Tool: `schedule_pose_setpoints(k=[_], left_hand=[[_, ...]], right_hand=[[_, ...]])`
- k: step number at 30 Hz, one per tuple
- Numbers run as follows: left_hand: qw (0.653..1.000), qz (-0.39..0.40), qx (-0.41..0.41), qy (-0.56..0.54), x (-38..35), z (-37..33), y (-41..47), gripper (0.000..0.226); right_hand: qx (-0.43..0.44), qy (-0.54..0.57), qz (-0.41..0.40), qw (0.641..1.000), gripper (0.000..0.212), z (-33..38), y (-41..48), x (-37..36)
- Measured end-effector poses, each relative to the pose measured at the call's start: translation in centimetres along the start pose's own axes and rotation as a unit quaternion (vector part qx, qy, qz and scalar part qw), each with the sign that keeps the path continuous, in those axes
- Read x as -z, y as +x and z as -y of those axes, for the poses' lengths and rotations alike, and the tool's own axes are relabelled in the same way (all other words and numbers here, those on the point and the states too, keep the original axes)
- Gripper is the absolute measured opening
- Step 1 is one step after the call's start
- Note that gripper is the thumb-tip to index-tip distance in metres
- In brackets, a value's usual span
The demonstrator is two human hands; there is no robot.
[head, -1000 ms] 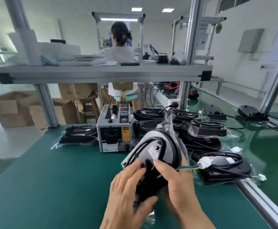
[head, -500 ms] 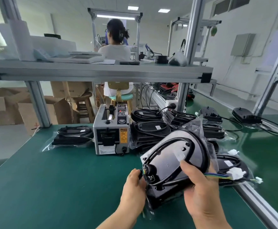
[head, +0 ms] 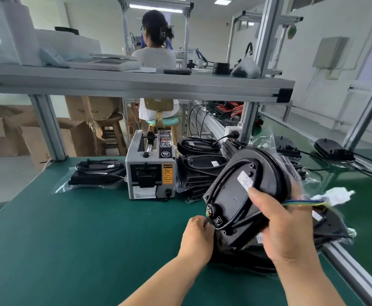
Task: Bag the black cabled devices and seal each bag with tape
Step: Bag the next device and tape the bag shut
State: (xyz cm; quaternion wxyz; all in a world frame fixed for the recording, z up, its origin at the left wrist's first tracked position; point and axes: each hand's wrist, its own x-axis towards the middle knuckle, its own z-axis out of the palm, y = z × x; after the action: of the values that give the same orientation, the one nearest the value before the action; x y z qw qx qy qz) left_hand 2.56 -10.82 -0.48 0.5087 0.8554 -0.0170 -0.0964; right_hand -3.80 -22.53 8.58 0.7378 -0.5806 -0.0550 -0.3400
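A black cabled device (head: 244, 191) is tilted up above the green table, its underside and coiled cable facing me, inside a clear plastic bag. My right hand (head: 284, 226) grips its right side, thumb on the white label. My left hand (head: 197, 236) pinches the bag's lower left edge by the cable gland. A white connector (head: 339, 193) on coloured wires sticks out to the right. The grey tape dispenser (head: 150, 171) stands behind, left of the held device.
One bagged device (head: 96, 173) lies left of the dispenser. A pile of bagged devices (head: 200, 166) sits right of it, and more lie under my right hand. Unbagged devices (head: 333, 149) rest on the right conveyor. An aluminium rail (head: 355, 270) borders the table. A person sits beyond the shelf.
The device has moved right and tilted up further. My left hand has slid down from the device's face to the bag's lower left edge; the view has shifted slightly.
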Motion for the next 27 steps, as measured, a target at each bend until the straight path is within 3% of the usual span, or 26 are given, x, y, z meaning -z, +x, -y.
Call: schedule_pose_setpoints(k=[4, 8, 10, 14, 19, 21, 24, 27], left_hand=[[1.0, -0.007, -0.002, 0.008, -0.1, -0.2, 0.0, 0.035], [1.0, -0.005, -0.01, -0.016, 0.1, -0.2, 0.0, 0.033], [0.997, 0.021, 0.008, -0.078, 1.2, 0.0, -0.2, 0.026], [0.973, 0.03, 0.049, -0.224, 6.0, 0.8, -1.1, 0.028], [0.952, -0.05, -0.048, -0.298, 13.3, -0.3, -3.2, 0.029], [0.947, -0.045, -0.11, -0.297, 15.4, -0.8, -4.7, 0.031], [0.951, 0.015, -0.224, -0.214, 17.5, -1.5, -6.7, 0.042], [0.954, 0.062, -0.281, -0.088, 18.6, -2.5, -7.3, 0.053]], right_hand=[[0.083, 0.007, 0.034, 0.996, 0.051, 4.3, 1.4, -0.9], [0.036, 0.109, 0.018, 0.993, 0.034, 9.3, 4.8, -0.5], [-0.008, 0.09, 0.074, 0.993, 0.021, 9.5, 4.6, -0.3], [-0.092, 0.077, 0.243, 0.963, 0.044, 5.8, 0.9, -0.9], [-0.142, 0.012, 0.318, 0.937, 0.05, 0.4, -3.9, -2.3], [-0.151, 0.001, 0.332, 0.931, 0.052, -0.6, -4.7, -2.8], [-0.165, -0.014, 0.337, 0.927, 0.05, -1.3, -4.8, -3.3], [-0.172, -0.027, 0.35, 0.92, 0.051, -1.8, -4.9, -3.5]])
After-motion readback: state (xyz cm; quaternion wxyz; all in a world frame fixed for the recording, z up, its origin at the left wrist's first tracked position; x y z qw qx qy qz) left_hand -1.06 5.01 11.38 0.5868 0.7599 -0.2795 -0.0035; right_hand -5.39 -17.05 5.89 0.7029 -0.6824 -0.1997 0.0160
